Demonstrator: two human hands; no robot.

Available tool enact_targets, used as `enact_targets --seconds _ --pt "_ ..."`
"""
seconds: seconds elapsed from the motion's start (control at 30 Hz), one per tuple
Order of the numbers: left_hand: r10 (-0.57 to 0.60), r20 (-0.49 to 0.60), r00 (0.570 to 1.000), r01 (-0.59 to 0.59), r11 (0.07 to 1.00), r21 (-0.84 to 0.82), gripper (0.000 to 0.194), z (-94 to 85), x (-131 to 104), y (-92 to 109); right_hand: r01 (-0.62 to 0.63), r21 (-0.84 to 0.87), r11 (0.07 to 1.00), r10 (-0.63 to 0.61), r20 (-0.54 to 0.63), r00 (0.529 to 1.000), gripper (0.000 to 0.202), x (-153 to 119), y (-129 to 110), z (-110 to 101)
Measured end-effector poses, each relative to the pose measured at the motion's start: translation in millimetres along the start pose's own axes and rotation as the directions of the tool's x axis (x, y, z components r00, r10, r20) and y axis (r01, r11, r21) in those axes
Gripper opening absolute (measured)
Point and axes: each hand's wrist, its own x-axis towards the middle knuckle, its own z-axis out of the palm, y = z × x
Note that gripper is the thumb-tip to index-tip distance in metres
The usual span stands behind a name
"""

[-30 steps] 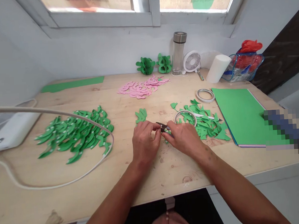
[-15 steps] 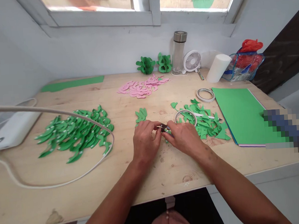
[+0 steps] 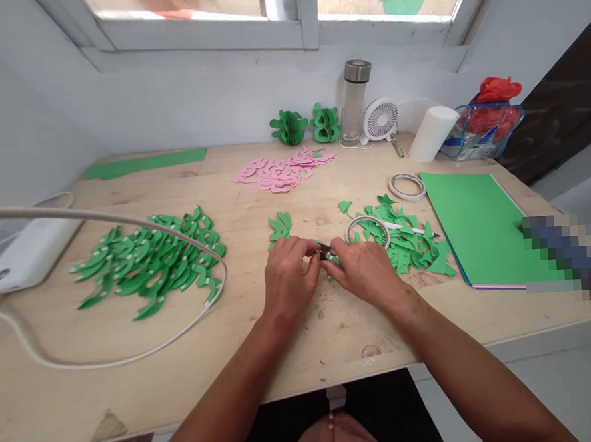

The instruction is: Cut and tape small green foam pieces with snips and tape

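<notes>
My left hand (image 3: 289, 275) and my right hand (image 3: 365, 263) meet over the middle of the table, both closed in a pinch. Between their fingertips is a small dark tool (image 3: 326, 252), held by my right hand; its kind is too small to make out. The left thumb and forefinger press together at its left end, and what they hold is hidden. Behind my left hand lies a small group of cut green paper pieces (image 3: 279, 226). Beside my right hand are a tape roll (image 3: 347, 230) and green paper scraps (image 3: 411, 248), with a white pen (image 3: 403, 228) lying across them.
Curved green pieces with white tabs (image 3: 160, 256) are heaped at left, near a white cable (image 3: 134, 359) and power bank (image 3: 32, 254). Pink cutouts (image 3: 282, 172), a glass bottle (image 3: 353, 107) and a fan (image 3: 381, 119) stand behind. Green sheets (image 3: 491, 229) lie at right.
My hands stay almost in place, with the left fingertips shifted slightly against the dark tool. The pale pointed tip visible at its left end before is now mostly covered.
</notes>
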Motion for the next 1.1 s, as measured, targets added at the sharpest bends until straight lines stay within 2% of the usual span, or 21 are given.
enact_targets --seconds 1.1 --pt "-0.012 -0.021 1.0 0.013 1.0 0.005 0.008 -2.2 -1.0 1.1 -0.011 0.007 1.0 0.011 0.008 1.0 0.034 -1.1 -0.5 -4.3"
